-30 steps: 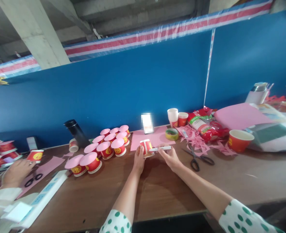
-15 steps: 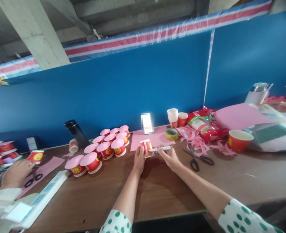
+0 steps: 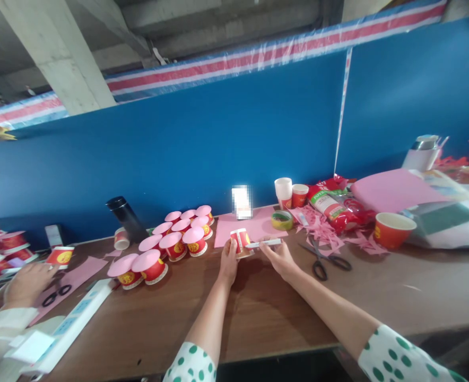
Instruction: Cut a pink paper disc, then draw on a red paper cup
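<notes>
From where I stood, the left hand [image 3: 229, 261] had its fingers closed around a small red-and-white paper cup [image 3: 240, 242], held over the brown counter [image 3: 266, 323] in front of the pink sheet [image 3: 254, 225]. The right hand [image 3: 281, 260] gripped a white pen [image 3: 264, 243] in its fingers, the tip pointing at the cup's side. Black-handled scissors [image 3: 325, 260] lay open nearby. Off to the left, pink-topped cups [image 3: 173, 241] stood grouped together, and beyond them a co-worker's hand [image 3: 29, 284] touched another red cup [image 3: 60, 257].

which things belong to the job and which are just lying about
Likely belong: striped red paper cup and slim white pen, both held; pink-topped red cups; black-handled scissors; pink paper sheet.
Probably lying about: tall black flask; white power strip.
</notes>
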A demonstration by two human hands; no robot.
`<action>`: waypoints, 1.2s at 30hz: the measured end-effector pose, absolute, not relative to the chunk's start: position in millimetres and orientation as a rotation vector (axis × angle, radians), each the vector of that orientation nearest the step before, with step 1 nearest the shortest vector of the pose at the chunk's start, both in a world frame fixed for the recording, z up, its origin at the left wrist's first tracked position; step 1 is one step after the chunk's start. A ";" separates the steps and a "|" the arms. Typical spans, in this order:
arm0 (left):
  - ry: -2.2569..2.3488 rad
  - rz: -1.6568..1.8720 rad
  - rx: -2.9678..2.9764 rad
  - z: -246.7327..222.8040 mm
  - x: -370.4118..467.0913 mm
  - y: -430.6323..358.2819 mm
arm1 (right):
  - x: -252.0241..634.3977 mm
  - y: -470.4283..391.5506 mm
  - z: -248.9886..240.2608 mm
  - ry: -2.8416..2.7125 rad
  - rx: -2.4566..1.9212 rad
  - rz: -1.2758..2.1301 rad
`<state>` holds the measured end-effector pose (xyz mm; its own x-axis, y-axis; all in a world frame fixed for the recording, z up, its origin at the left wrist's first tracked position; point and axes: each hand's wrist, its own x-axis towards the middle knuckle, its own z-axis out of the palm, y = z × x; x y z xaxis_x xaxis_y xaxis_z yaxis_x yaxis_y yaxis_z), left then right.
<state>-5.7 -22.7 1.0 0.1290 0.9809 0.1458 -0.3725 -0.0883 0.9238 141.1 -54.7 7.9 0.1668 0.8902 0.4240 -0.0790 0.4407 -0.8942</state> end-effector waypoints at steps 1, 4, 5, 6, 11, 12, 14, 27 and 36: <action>0.755 1.334 1.082 1.3 -5.8 -22.9 | 141.1 -54.6 8.0 -1.200 -0.863 0.832; 0.755 1.332 1.086 3.0 -6.0 -24.0 | 141.3 -55.0 8.4 -1.198 -0.878 0.835; 0.759 1.333 1.086 3.5 -6.1 -24.4 | 141.5 -55.3 8.6 -1.201 -0.884 0.833; 0.763 1.333 1.086 3.9 -6.1 -24.8 | 141.6 -55.5 8.8 -1.206 -0.888 0.830; 0.746 1.338 1.097 4.7 -6.0 -25.6 | 142.1 -56.1 9.5 -1.198 -0.888 0.824; 0.747 1.336 1.096 4.7 -6.0 -25.6 | 142.0 -56.3 9.7 -1.192 -0.892 0.826; 0.759 1.336 1.088 4.5 -5.8 -25.2 | 141.7 -56.6 10.2 -1.192 -0.899 0.835; 0.819 1.336 1.091 8.6 -4.4 -28.1 | 139.7 -57.4 10.9 -1.189 -0.841 0.855; 0.850 1.339 1.073 7.1 -4.9 -26.7 | 141.4 -55.5 10.6 -1.176 -0.872 0.843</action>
